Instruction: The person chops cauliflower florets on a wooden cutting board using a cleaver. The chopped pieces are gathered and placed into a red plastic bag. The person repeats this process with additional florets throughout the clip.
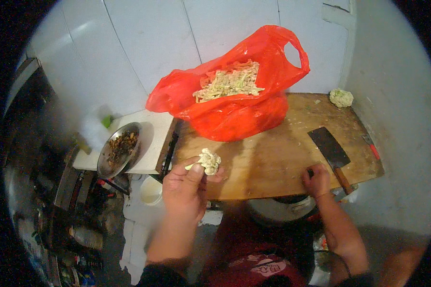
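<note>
A small cauliflower floret (209, 161) is held between the thumb and fingers of my left hand (185, 183), over the front left of the wooden board (265, 165). My right hand (316, 179) rests at the board's front edge with its fingers curled. A small dark patch shows at those fingers; whether it is a held object is unclear. Just right of that hand lies a cleaver (329, 146), its wooden handle reaching over the front edge. Behind my left hand stands a red plastic bag (237, 118), its mouth wide, filled with cut cauliflower (230, 84).
A larger cauliflower piece (341, 98) sits at the back right corner. A red-handled tool (373, 150) lies along the right edge by the wall. Left, a tilted metal bowl (136, 150) of brown food stands on a white surface (152, 140). A pot (280, 211) is below the board.
</note>
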`<state>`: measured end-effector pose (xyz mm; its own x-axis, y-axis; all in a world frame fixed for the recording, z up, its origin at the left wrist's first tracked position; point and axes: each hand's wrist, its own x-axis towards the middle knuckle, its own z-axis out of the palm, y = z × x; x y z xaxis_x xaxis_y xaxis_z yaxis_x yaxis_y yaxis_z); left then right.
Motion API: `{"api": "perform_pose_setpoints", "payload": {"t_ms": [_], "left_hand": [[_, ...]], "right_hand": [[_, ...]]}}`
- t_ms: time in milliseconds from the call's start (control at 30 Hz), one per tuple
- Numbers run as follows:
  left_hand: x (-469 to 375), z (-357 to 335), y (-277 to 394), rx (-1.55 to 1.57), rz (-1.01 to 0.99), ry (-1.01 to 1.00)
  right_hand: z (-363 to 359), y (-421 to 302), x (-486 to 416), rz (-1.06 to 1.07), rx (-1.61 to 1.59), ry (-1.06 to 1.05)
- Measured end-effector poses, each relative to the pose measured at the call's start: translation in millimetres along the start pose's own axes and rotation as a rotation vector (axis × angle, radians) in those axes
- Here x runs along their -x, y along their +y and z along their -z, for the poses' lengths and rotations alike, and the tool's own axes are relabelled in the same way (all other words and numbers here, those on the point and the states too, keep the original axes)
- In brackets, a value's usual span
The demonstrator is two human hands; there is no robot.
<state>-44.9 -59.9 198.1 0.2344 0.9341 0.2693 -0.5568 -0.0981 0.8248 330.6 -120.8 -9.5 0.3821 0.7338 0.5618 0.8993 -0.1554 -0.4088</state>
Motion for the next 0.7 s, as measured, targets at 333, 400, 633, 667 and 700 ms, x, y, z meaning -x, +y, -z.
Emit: {"api": "perform_pose_setpoints", "payload": {"t_ms": [333, 400, 633, 667, 700], "left_hand": [[33.0, 0.0, 27.7, -0.597, -0.183, 0.12], [36.2, -1.2, 30.1, -0.586, -0.205, 0.11], [37.2, -0.5, 33.8, -0.44, -0.12, 0.045], [36.4, -2.1, 34.5, -0.429, -0.105, 0.036], [35.9, -1.9, 34.1, -0.428, -0.115, 0.033]], "right_hand": [[5.1, -0.9, -0.4, 0.038, 0.018, -0.023], [3.5, 2.8, 0.1, 0.04, 0.028, -0.044], [-4.7, 15.7, 2.6, -0.004, 0.11, -0.12], [-6.4, 19.3, 2.5, 0.0, 0.138, -0.12], [-6.5, 17.2, 1.6, 0.004, 0.162, -0.122]]}}
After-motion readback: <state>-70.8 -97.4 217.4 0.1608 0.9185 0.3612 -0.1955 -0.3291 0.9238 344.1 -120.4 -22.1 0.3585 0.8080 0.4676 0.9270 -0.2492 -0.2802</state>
